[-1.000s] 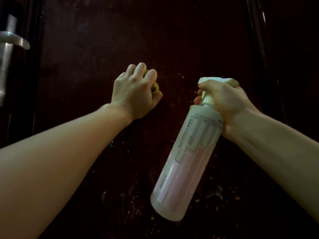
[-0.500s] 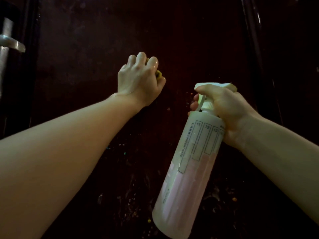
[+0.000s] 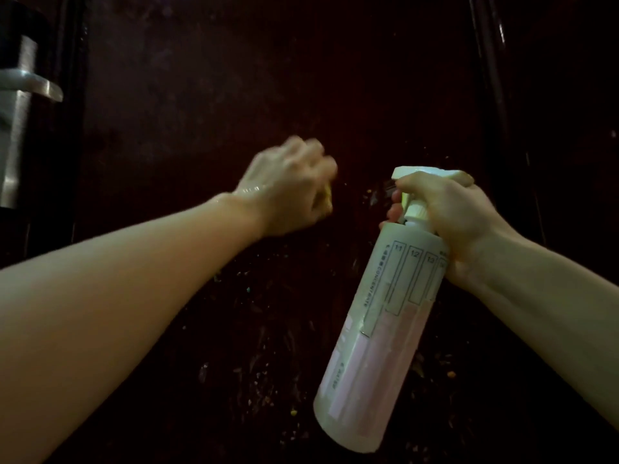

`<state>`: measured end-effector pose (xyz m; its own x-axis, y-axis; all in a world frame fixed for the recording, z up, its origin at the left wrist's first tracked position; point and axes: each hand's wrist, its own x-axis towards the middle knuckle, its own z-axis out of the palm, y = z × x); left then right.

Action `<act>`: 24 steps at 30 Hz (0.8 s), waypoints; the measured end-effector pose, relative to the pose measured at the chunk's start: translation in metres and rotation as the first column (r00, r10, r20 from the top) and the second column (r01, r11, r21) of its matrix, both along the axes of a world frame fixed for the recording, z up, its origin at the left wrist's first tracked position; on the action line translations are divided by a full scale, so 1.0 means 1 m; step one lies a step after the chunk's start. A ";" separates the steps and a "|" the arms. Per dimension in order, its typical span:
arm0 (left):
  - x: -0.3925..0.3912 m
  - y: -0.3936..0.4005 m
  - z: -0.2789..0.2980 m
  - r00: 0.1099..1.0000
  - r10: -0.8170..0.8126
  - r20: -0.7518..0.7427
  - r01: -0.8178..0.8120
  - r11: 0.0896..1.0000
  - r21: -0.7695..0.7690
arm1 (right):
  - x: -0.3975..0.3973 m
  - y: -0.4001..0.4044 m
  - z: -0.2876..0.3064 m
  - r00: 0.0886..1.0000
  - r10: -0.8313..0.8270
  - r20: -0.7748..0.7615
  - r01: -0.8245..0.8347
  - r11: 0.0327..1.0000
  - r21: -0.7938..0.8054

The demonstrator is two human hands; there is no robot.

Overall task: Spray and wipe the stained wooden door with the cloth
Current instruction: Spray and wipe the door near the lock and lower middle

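The dark wooden door [image 3: 261,78] fills the view, with pale specks and smears across its lower half. My left hand [image 3: 288,185], blurred and wet, is curled round a yellow cloth [image 3: 326,195] and presses it against the door; only a small edge of the cloth shows under the fingers. To the right, my right hand [image 3: 455,216] grips the neck and trigger of a translucent spray bottle [image 3: 378,333] holding pink liquid. The bottle hangs tilted, its base toward the lower left, nozzle pointing left at the door.
A metal lever handle [image 3: 31,85] on a long plate [image 3: 16,152] sits at the far left. A raised moulding strip [image 3: 492,95] runs down the door at the right. Crumb-like stains [image 3: 449,373] dot the lower right.
My left hand with the cloth went up the door, then came back down and slightly left, now blurred. The bottle and right hand have barely shifted.
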<state>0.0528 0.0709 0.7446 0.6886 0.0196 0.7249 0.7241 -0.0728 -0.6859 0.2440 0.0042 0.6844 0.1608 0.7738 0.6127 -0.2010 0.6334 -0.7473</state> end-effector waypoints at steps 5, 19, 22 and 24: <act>0.029 0.009 -0.018 0.992 -0.044 0.118 0.038 0.998 0.047 | 0.005 -0.003 -0.003 0.990 -0.049 0.130 0.047 0.999 0.023; 0.024 0.016 -0.011 0.963 -0.107 0.248 0.079 0.989 0.121 | 0.017 0.003 -0.011 0.960 -0.072 0.269 0.074 0.997 0.003; 0.024 0.015 -0.019 0.969 -0.119 0.219 0.096 0.989 0.113 | 0.014 0.008 -0.011 0.962 -0.108 0.251 0.113 0.994 -0.002; 0.023 0.014 -0.025 0.974 -0.128 0.189 0.109 0.988 0.108 | 0.013 0.009 -0.011 0.975 -0.082 0.206 0.090 0.995 -0.030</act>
